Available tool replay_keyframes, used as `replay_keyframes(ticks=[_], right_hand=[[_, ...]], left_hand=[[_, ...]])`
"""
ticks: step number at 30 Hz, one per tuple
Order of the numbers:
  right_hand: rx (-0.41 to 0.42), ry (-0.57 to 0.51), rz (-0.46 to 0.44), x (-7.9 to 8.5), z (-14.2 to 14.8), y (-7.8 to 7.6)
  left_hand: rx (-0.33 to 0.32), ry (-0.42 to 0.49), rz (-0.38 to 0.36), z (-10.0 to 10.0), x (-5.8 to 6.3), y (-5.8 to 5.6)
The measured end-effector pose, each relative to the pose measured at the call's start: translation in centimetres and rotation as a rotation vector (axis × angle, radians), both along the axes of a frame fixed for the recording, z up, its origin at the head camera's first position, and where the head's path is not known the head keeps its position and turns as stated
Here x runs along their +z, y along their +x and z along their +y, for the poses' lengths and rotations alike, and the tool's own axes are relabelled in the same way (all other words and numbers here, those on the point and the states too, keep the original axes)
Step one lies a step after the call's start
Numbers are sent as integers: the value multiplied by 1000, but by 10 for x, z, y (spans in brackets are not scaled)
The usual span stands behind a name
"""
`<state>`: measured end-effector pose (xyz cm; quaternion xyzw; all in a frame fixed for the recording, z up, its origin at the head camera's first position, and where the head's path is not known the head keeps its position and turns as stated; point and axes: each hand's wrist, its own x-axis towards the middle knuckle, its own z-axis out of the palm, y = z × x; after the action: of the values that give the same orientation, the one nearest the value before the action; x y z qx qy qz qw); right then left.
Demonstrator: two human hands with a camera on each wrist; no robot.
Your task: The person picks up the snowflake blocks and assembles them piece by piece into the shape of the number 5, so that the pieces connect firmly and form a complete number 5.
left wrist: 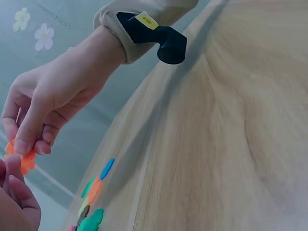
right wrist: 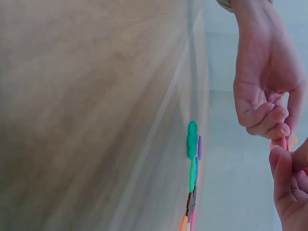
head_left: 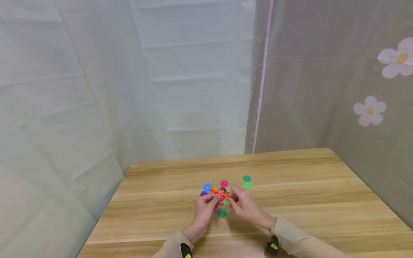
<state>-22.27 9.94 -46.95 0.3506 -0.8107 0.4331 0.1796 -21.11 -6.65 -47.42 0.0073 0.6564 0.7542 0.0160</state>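
Observation:
My left hand (head_left: pixel 204 212) pinches a pinkish-red notched flower disc (head_left: pixel 221 192) between thumb and fingers, above the table. My right hand (head_left: pixel 246 206) pinches an orange notched disc (left wrist: pixel 28 163), edge-on against the pinkish-red one. A second orange piece (head_left: pixel 213 190) shows left of the pinkish-red disc; whether it is joined to it I cannot tell. In the right wrist view the left hand (right wrist: pixel 267 72) and right hand (right wrist: pixel 293 192) meet at the fingertips, which hide most of the held discs. The left wrist view shows the right hand (left wrist: pixel 60 91) with its thumb over the orange disc.
Loose discs lie on the wooden table (head_left: pixel 155 211) around the hands: blue (head_left: pixel 207 187), purple (head_left: pixel 204 193), pink (head_left: pixel 224 183), dark green (head_left: pixel 246 178), light green (head_left: pixel 247 185) and another dark green (head_left: pixel 222 213). Pale curtains (head_left: pixel 200 79) hang behind the table.

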Motion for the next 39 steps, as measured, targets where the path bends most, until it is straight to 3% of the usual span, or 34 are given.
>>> replay_keyframes(ticks=[8,14,20,29,39], right_hand=[[0,22,-25,-3,0,-7],[3,61,-99,-5,1,-9],[-5,111,-196,-7,3,-12],[-12,274,-375,-8,1,-10],[17,323,-396,-13,-1,-10]], left_hand=[[3,-45,-44,-2,-4,-1],[1,-63,-70,-4,-10,-5],[9,-40,-66,-3,-13,-5],[28,-47,-73,-5,-13,-5],[17,-9,-75,-6,-14,-2]])
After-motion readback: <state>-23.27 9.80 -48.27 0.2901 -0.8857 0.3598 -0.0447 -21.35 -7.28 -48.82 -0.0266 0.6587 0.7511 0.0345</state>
